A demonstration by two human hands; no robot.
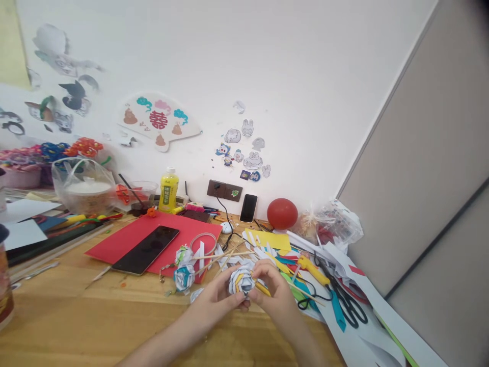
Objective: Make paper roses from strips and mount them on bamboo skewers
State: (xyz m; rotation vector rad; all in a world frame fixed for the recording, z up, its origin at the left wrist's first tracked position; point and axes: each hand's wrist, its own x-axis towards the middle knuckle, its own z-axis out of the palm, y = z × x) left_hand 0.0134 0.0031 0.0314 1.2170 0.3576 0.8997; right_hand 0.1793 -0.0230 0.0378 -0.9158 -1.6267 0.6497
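Between my two hands, above the front of the wooden table, is a white paper flower (241, 280) with yellow inside its folds. My left hand (219, 295) grips its left side, thumb in front and fingers behind. On the other side, my right hand (272, 288) pinches the petals with thumb and bent fingers. A thin wooden stick (305, 294) slants out beyond my right hand. Left of my hands lie a white and blue paper flower (184, 278) and a white and green one (184, 255), with sticks near them.
A tablet (147, 251) lies on red paper (110, 245). A yellow bottle (168, 191), a phone (248, 208) and a red balloon (282, 214) stand toward the wall. At right are a yellow glue gun (313, 270), black-handled scissors (349, 306), paper strips and white sheets.
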